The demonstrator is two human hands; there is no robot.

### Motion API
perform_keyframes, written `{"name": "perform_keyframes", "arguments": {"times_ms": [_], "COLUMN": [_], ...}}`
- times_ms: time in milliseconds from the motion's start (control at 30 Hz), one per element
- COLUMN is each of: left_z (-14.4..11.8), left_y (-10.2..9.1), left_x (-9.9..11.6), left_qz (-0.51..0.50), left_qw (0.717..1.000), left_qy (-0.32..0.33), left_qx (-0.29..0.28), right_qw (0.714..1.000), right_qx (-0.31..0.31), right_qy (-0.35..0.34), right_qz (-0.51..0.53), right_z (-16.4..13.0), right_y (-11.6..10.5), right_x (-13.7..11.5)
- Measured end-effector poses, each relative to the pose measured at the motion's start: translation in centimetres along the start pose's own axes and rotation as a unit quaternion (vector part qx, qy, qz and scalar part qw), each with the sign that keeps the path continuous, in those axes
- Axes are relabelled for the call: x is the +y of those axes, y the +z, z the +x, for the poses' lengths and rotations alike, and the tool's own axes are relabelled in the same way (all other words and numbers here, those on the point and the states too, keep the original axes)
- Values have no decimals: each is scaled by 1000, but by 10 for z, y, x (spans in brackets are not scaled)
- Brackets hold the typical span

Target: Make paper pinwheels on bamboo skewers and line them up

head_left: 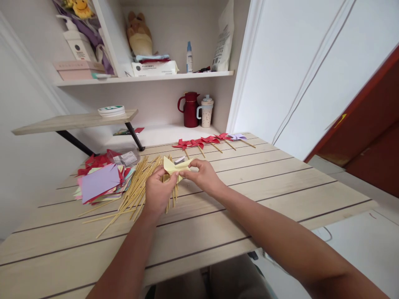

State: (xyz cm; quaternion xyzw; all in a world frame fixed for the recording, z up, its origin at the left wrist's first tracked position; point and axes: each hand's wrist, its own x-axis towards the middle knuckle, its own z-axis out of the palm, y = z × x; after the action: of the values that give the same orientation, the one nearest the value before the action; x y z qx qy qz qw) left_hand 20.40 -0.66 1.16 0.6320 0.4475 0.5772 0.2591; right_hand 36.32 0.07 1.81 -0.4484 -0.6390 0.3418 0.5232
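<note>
Both of my hands meet over the middle of the wooden table (249, 187). My left hand (158, 192) pinches the lower edge of a pale yellow folded paper piece (173, 167). My right hand (203, 174) grips the same yellow paper from the right side. Beneath my hands lies a loose heap of thin wooden sticks (134, 191). To the left of the sticks sits a pile of coloured paper squares (101, 182), with a purple sheet on top.
A row of finished paper pinwheels (205, 141) on sticks, red ones and a purple one, lies at the table's far edge. A red jug (190, 109) and a cup (206, 111) stand behind it. Shelves (146, 77) above hold bottles and boxes.
</note>
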Motion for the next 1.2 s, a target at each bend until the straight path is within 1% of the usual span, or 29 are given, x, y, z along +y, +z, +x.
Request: {"name": "perform_keyframes", "arguments": {"times_ms": [67,133,267,467,533,633,700,733,967,1100,1200], "left_z": [1,1,2,3,4,5,5,5,7,7,6], "left_y": [-1,-2,-4,-7,-8,-10,-11,-11,-10,-9,-9], "left_x": [-1,-3,-9,-15,-15,-14,-13,-13,-12,-7,-3], "left_qz": [-8,-21,-47,-56,-60,-57,-56,-56,-90,-124,-133], "left_qw": [1000,999,997,996,995,993,992,991,982,973,971], "left_qy": [-3,-21,-58,-63,-64,-78,-87,-91,-102,-126,-129], "left_qx": [6,9,17,39,50,68,77,82,133,148,150], "right_qw": [1000,999,997,995,998,993,984,981,967,966,967], "right_qx": [-15,-21,4,25,19,-51,-87,-95,-119,-139,-151], "right_qy": [-1,-16,-35,-11,22,95,124,130,128,122,113], "right_qz": [21,42,70,91,59,-49,-97,-112,-184,-183,-174], "right_z": [0,0,3,11,13,15,15,15,11,7,6], "right_y": [1,1,-4,-14,-19,-26,-29,-30,-18,-12,-11], "right_x": [1,1,1,10,16,26,32,34,36,36,39]}}
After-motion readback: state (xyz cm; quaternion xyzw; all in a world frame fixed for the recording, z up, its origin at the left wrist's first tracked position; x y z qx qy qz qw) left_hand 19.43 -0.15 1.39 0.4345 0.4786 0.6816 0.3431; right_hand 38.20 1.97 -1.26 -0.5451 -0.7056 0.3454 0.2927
